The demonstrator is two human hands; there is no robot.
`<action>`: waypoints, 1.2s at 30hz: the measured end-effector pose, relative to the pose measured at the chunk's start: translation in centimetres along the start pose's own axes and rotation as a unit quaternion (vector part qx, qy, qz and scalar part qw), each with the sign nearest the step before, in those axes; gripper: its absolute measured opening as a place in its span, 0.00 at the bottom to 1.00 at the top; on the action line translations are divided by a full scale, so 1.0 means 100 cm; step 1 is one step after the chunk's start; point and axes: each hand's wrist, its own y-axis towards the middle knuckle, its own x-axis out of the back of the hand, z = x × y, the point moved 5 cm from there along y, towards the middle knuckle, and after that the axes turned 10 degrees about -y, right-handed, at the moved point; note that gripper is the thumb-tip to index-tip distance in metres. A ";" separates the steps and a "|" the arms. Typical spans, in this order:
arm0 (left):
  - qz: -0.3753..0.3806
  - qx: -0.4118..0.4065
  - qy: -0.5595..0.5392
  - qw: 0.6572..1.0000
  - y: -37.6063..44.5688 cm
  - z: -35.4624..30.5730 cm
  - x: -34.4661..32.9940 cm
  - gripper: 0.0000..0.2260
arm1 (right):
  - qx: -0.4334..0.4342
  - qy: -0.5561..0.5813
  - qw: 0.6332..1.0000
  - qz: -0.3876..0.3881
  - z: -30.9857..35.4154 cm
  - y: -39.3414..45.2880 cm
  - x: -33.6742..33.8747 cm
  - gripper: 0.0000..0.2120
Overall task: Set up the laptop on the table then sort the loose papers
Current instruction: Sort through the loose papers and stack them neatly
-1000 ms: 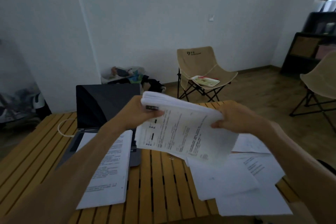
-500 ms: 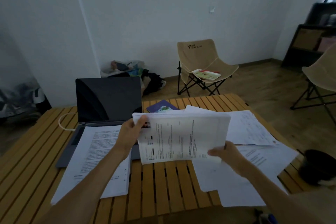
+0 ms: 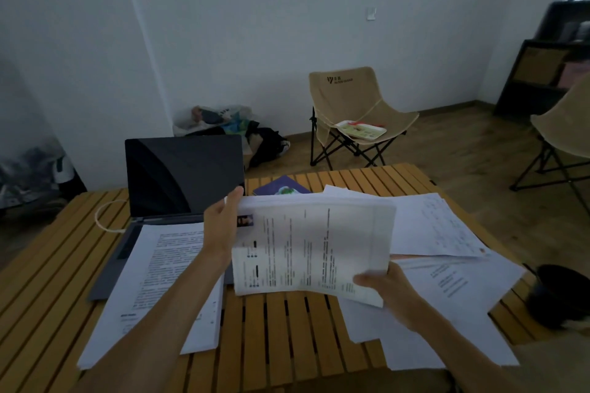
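A dark laptop point(image 3: 182, 175) stands open on the wooden slat table point(image 3: 277, 335), its screen black. A printed sheet pile point(image 3: 153, 284) lies over its keyboard. I hold a thick stack of printed papers point(image 3: 313, 249) above the table's middle. My left hand point(image 3: 222, 226) grips the stack's left edge, thumb on top. My right hand point(image 3: 388, 292) pinches its lower right corner. Loose white sheets point(image 3: 447, 303) lie spread over the table's right side.
A purple booklet point(image 3: 281, 188) lies behind the stack. A white cable loop point(image 3: 107, 215) sits left of the laptop. A black cup point(image 3: 558, 293) stands at the table's right edge. Two beige folding chairs point(image 3: 351, 112) and bags point(image 3: 223, 121) are on the floor beyond.
The stack came down from chest height to just above the table and levelled out. My right hand shifted from its right edge to the lower right corner.
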 end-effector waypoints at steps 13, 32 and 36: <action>-0.008 -0.052 0.011 0.999 0.000 0.003 0.015 0.12 | 0.022 -0.038 0.995 -0.093 0.014 -0.020 -0.010 0.18; -0.127 0.029 -0.001 0.992 0.006 0.006 0.008 0.17 | 0.075 -0.065 0.992 -0.077 0.014 -0.017 -0.021 0.12; -0.074 0.041 -0.013 0.996 0.010 -0.016 0.005 0.22 | 0.088 -0.113 0.985 -0.101 0.030 -0.027 -0.020 0.05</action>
